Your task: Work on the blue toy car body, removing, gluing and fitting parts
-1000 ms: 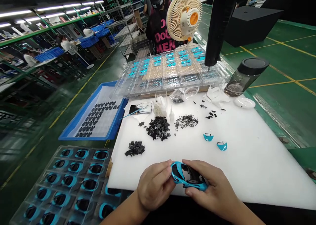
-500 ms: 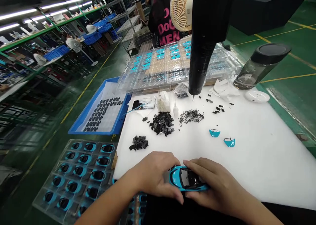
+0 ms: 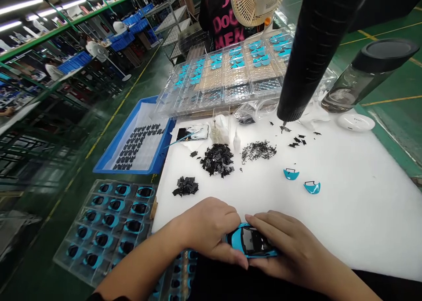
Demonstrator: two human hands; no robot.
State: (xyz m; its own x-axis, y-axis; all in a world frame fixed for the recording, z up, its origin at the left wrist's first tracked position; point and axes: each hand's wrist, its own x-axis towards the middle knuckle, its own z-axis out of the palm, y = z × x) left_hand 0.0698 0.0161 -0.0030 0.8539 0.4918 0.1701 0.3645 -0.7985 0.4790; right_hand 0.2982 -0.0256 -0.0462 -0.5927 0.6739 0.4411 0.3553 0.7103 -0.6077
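Observation:
Between both hands, at the near edge of the white work surface, is a blue toy car [image 3: 238,240] with a black cabin. My left hand [image 3: 212,230] is closed round its left end, thumb along the near side. On the other end my right hand [image 3: 290,244] is wrapped, its fingers over the far side and its thumb underneath; part of the car is hidden there. Two small blue door-like parts lie beyond my right hand, one blue part [image 3: 291,174] left of the other blue part [image 3: 312,187].
Black pieces form a large pile [image 3: 216,160], a smaller pile [image 3: 185,186] and a scatter of tiny bits [image 3: 259,150]. A black electric screwdriver [image 3: 306,67] hangs over the table. Clear trays [image 3: 211,100], a blue bin [image 3: 154,160], a bottle [image 3: 359,81] and a car tray [image 3: 94,266] surround it.
The view has shifted slightly, and the hanging screwdriver now appears further right and larger. Both hands still hold the car; my left fingers have curled closer around its end.

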